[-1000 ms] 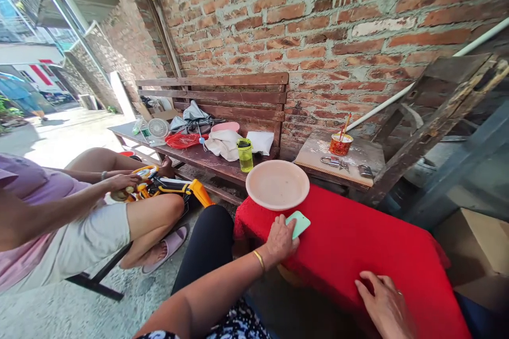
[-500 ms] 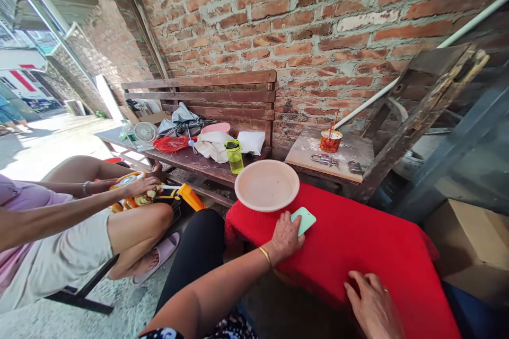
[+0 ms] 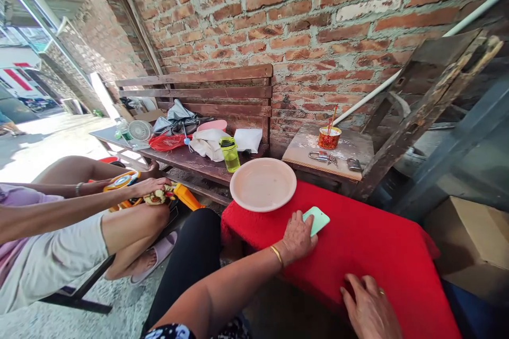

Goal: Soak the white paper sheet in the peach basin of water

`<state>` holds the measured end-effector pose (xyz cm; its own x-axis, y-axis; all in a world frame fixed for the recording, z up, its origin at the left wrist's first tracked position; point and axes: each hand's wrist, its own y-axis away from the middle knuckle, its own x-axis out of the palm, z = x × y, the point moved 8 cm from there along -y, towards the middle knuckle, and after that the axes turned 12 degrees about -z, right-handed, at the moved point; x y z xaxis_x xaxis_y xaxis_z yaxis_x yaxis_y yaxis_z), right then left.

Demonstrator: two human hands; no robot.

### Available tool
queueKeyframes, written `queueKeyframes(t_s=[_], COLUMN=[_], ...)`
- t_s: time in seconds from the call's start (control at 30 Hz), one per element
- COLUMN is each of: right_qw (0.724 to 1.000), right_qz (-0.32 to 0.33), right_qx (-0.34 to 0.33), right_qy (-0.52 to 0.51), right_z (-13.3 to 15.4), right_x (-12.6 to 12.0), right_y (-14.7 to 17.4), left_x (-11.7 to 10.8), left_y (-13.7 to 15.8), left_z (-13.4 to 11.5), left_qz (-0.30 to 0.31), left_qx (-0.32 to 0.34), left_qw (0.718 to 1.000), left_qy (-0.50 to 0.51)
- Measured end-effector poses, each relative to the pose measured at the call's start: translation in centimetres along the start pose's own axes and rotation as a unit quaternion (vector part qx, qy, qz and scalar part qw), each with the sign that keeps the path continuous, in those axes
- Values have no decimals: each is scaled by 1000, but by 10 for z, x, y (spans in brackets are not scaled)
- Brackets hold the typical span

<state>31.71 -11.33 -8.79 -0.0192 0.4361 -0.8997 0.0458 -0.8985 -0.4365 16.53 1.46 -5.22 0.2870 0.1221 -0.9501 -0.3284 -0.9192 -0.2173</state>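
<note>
My left hand (image 3: 299, 237), with a gold bangle at the wrist, is closed on a flat mint-green plastic scraper (image 3: 319, 220). The scraper lies against the red cloth (image 3: 358, 233) that covers the table in front of me. Near the table's front edge, my right hand (image 3: 374, 302) touches the same cloth, fingers apart and holding nothing. A pale pink basin (image 3: 263, 185) stands on the far left corner of the cloth, beyond my left hand; only a few small specks show inside it.
A yellow-green bottle (image 3: 229, 154) stands on the wooden bench (image 3: 207, 163) behind. To the right, a small table (image 3: 302, 151) bears a red tin (image 3: 329, 138) and padlocks (image 3: 353, 164). A seated person (image 3: 51, 233) handles a yellow tool at left. A cardboard box (image 3: 469, 243) sits at right.
My left hand has slid the scraper a little to the right across the cloth, away from the basin. My right hand has hardly moved. The camera view has shifted slightly.
</note>
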Motion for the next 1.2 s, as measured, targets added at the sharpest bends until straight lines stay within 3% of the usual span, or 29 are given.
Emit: queueKeyframes(t_s=[0.1, 0.17, 0.23, 0.4, 0.47, 0.63, 0.7, 0.77, 0.9, 0.97, 1.03, 1.2], right_qw=[1000, 1000, 1000, 1000, 1000, 1000, 1000, 999, 999, 998, 998, 998], right_qz=[-9, -14, -17, -16, -18, -17, -10, 2, 29, 37, 41, 39], right_qx=[-1, -3, -6, -9, -6, -3, 1, 7, 17, 21, 26, 33], right_qy=[-3, -3, -1, 16, 22, 25, 30, 35, 40, 36, 32, 37], right_z=[3, 4, 5, 5, 5, 9, 10, 9, 6, 6, 6, 9], right_x=[-2, -3, -3, -3, -4, -5, -4, -2, -1, -2, -3, -4], right_y=[1, 2, 2, 2, 2, 4, 4, 4, 3, 2, 2, 3], left_x=[-7, -8, -4, 15, 15, 4, 5, 11, 29, 30, 22, 6], left_y=[-8, -10, -10, -9, -15, -42, -47, -47, -42, -43, -52, -72], left_z=[38, 45, 33, -29, -33, 14, 19, 6, -47, -55, -41, 12], left_qz=[15, 20, 14, 12, 5, 10, 17, 16, 28, 27, 13, 9], left_qx=[-77, -102, -95, 16, 32, -81, -114, -104, -4, 20, -2, -130], left_qw=[997, 994, 995, 1000, 999, 997, 993, 994, 999, 999, 999, 991], left_qy=[-25, -33, -34, 9, 16, -10, -13, -8, 28, 36, 29, -4])
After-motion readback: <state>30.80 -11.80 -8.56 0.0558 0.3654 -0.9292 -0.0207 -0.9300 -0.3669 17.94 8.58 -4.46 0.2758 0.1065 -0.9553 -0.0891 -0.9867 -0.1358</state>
